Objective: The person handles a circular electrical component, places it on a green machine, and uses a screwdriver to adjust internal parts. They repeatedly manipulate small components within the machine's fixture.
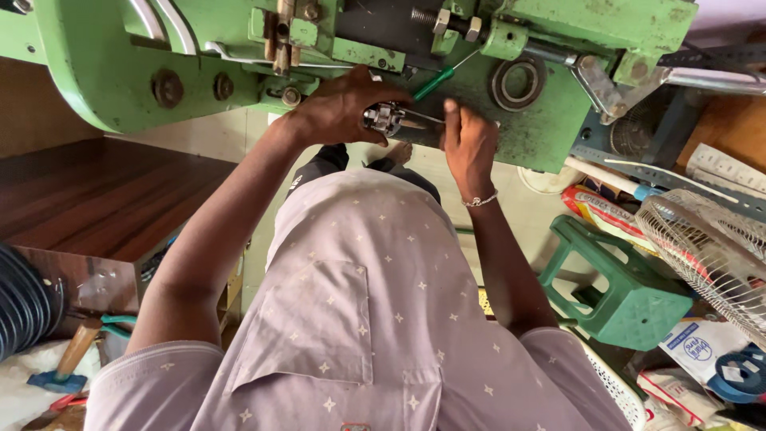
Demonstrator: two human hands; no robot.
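Left hand: your left hand [339, 108] grips the small metal part [385, 118].
Right hand: your right hand [469, 144] pinches the green-handled screwdriver [435, 80] against it.

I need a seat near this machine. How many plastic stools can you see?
1. A green plastic stool stands on the floor at the person's right, beside the right hand's forearm and next to a wire fan guard. Clutter there may hide others.

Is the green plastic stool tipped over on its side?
No, the green plastic stool stands upright on the floor beside the wire fan guard.
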